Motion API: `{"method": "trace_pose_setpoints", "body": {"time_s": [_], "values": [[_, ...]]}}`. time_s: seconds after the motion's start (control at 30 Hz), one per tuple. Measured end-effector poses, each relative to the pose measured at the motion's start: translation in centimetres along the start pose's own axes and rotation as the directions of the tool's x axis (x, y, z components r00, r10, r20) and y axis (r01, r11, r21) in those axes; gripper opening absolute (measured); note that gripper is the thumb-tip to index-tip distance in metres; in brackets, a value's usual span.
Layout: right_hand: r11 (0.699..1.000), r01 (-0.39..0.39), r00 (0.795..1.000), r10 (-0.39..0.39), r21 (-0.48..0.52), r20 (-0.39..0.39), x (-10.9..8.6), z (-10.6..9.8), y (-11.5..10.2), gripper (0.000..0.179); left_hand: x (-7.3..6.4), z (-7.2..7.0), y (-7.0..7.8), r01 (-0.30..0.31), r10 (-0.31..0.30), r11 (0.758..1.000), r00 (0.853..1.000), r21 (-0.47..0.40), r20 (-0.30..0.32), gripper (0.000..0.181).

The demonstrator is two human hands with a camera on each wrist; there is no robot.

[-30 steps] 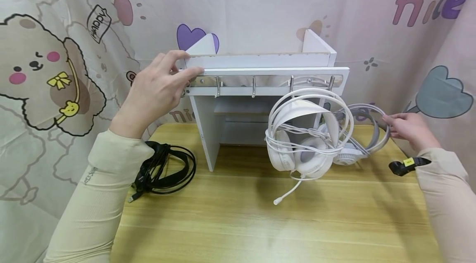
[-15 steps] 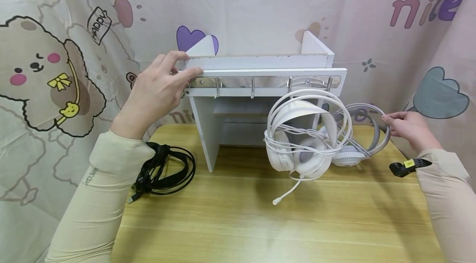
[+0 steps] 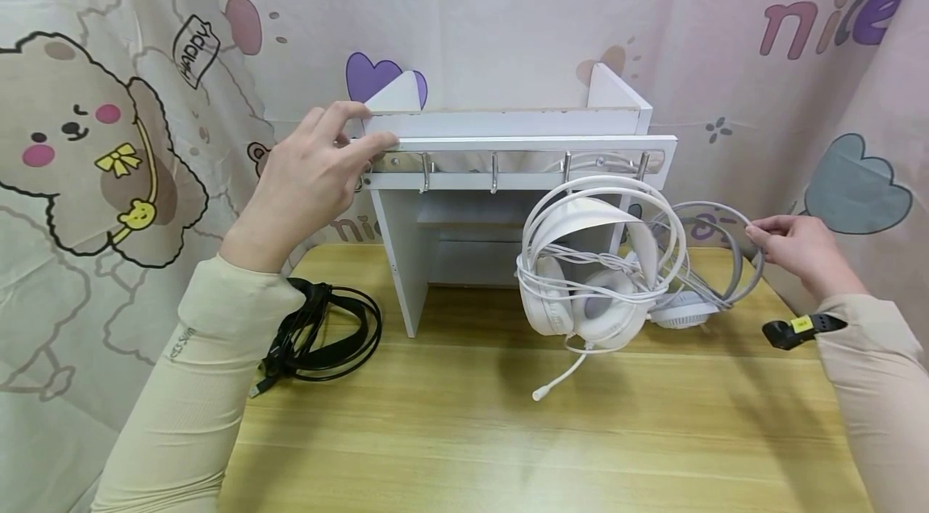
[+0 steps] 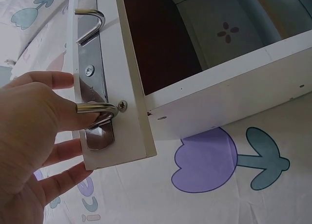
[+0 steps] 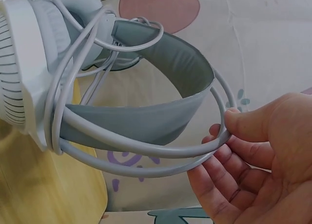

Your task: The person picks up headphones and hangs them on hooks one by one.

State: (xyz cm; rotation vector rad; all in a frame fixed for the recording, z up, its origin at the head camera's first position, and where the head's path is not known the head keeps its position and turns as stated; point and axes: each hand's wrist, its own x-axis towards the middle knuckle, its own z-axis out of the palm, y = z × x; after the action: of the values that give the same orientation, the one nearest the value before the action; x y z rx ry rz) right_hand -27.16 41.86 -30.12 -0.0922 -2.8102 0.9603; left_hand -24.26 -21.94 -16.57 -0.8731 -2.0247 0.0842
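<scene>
Headphones (image 3: 682,313) with a gray band (image 5: 136,126) are right of the white shelf (image 3: 406,255); I pinch their hoops (image 5: 136,172) with my right hand (image 3: 801,253) and grip the hook rail (image 3: 459,181) with my left hand (image 3: 305,174).

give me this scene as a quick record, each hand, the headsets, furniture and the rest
left hand: left hand holds the left end of the hook rail
right hand: right hand pinches the headband of the grey-padded headset
hanging: white headset, toward the right of the rail, cable wound round it
furniture: white shelf on a wooden table
table left: bundled black cable
backdrop: printed curtain
</scene>
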Motion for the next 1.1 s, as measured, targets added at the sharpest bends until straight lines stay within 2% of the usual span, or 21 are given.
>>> {"method": "trace_pose_setpoints", "body": {"time_s": [0.13,0.67,0.9,1.1], "values": [[0.999,0.029,0.999,-0.029,-0.020,-0.027,-0.3,0.1,-0.2,0.051,0.1,0.1,0.1,0.002,-0.002,1.000,1.000,-0.006,-0.004,0.041],[0.991,0.055,0.988,-0.072,-0.122,-0.138,-1.2,0.0,-0.8,0.046,0.0,0.0,0.3,0.016,-0.016,1.000,1.000,-0.007,0.002,0.039],[0.984,0.082,0.974,-0.113,-0.160,-0.195,-1.5,0.0,-1.3,0.041,0.0,0.1,0.4,0.018,-0.018,1.000,1.000,0.008,-0.008,0.040],[0.981,0.096,0.968,-0.132,-0.169,-0.214,-1.9,-0.1,-1.8,0.040,0.0,0.1,0.4,0.014,-0.014,1.000,1.000,0.009,-0.005,0.040]]}}
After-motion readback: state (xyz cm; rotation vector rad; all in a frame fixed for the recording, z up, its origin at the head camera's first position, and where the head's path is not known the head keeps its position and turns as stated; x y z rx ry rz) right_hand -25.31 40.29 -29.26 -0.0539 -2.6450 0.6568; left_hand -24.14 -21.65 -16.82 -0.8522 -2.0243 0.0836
